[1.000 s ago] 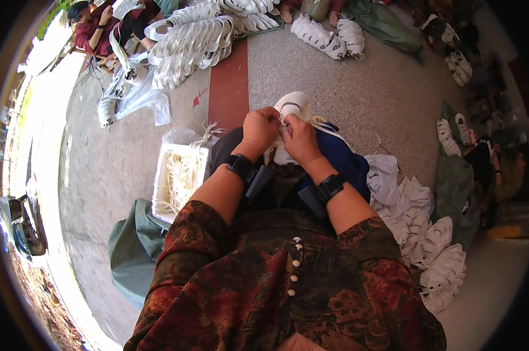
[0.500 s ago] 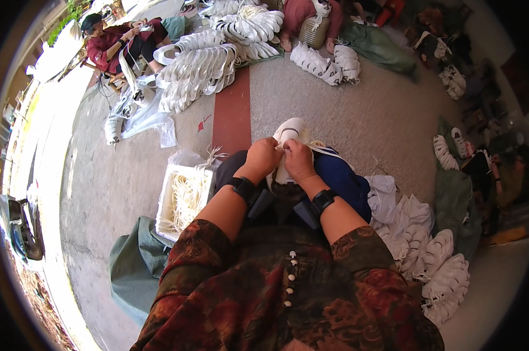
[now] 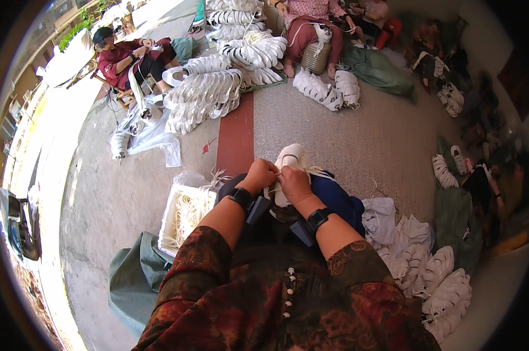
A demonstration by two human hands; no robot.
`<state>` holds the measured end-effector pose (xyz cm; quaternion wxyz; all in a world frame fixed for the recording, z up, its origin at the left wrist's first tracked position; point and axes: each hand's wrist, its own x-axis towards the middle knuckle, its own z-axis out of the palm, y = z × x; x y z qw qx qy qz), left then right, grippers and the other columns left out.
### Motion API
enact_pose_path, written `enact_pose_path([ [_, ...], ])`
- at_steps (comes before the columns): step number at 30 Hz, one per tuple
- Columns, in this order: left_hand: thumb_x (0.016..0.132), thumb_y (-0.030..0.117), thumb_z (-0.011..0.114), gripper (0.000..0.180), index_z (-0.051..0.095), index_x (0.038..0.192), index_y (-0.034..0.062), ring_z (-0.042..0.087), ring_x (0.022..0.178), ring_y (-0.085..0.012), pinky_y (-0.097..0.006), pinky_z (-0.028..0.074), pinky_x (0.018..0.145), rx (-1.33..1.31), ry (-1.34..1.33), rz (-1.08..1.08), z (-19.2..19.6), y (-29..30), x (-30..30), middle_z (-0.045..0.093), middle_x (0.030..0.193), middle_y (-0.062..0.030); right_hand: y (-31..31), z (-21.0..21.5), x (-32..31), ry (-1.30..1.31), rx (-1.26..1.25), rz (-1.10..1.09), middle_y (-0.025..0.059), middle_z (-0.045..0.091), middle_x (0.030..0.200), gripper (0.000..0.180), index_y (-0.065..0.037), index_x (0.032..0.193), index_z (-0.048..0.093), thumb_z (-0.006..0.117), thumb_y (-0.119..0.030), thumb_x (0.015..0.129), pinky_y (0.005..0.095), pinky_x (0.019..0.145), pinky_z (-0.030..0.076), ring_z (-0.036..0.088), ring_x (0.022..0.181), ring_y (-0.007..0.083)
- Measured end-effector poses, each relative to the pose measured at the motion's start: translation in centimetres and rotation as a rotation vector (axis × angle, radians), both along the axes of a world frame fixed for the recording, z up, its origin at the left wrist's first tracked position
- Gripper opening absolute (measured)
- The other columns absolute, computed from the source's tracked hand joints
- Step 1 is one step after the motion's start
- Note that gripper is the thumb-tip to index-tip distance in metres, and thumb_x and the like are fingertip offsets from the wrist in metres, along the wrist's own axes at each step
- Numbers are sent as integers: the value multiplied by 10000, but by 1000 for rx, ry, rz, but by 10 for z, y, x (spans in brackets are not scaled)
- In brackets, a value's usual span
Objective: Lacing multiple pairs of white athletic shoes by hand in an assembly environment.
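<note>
Gripping white shoe point(image 3: 292, 159), toe pointing away: left hand point(image 3: 258, 175), right hand point(image 3: 294, 183) fingers closed.

A box of white laces point(image 3: 185, 215) sits at my nine o'clock, a green sack point(image 3: 133, 281) at seven. Rows of white shoes point(image 3: 218, 88) spread at eleven beside two seated people point(image 3: 133, 55), more white shoes point(image 3: 434, 281) piled at four.

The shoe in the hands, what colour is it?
White; the shoe shows best in the head view.
</note>
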<state>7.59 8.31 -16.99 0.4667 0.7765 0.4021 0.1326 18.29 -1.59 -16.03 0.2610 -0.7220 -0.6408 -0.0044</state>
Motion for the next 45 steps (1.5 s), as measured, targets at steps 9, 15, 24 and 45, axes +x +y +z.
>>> enact_pose_path([
  [9,657,109,671,136,682,763,25,610,603,-167,-295,492,609,-108,-199,135,-13,-14,-3,644,664,-111,-1,7,-3,-107,-8,36,146,593,697,113,-22,719,542,576,-126,749,426,673,423,581,694,321],
  [15,651,174,660,150,653,733,48,613,605,-236,-317,479,597,104,-138,117,-6,-14,-1,624,649,-123,-6,39,-1,-104,-196,81,138,598,722,73,-14,709,584,569,-75,748,373,676,428,578,712,262],
  [24,739,215,631,203,628,812,25,605,684,-269,-339,475,635,-155,-337,-49,14,-32,-12,611,723,-152,-62,109,29,1864,208,414,166,607,887,79,-18,823,564,540,-86,857,268,704,458,548,718,158],
  [45,754,143,525,85,572,735,75,581,697,-263,-377,464,596,702,-123,-511,112,-94,-50,561,741,-86,-72,72,-5,1700,111,135,70,614,757,56,3,860,595,578,-26,815,208,553,451,554,588,112],
])
